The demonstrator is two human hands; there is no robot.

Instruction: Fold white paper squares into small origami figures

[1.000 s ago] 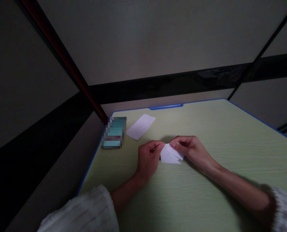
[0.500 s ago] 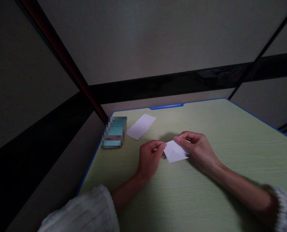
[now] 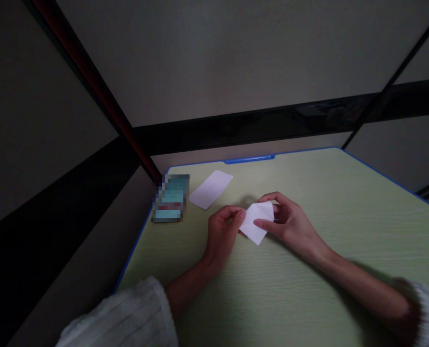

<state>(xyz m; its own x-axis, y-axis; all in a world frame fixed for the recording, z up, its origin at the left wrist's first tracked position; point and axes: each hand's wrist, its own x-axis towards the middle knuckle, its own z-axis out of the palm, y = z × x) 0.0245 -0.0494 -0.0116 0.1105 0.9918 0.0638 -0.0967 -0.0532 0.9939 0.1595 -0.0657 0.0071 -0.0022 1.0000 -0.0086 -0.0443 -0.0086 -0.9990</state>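
Note:
A small folded white paper (image 3: 257, 220) is held just above the pale green table (image 3: 308, 270), near its middle. My right hand (image 3: 284, 222) grips the paper's right side, thumb on top and fingers curled behind it. My left hand (image 3: 223, 231) pinches the paper's left edge with curled fingers, its heel resting on the table. White knitted sleeves cover both forearms at the bottom of the view.
A flat white paper strip (image 3: 210, 189) lies at the far left of the table. Beside it at the left corner sits a teal blurred pack (image 3: 171, 197). The table has a blue rim (image 3: 248, 158) against dim walls with dark beams.
The folded paper has been turned and lifted slightly; my right hand shifted from its top edge to gripping its right side. My left hand stayed nearly in place.

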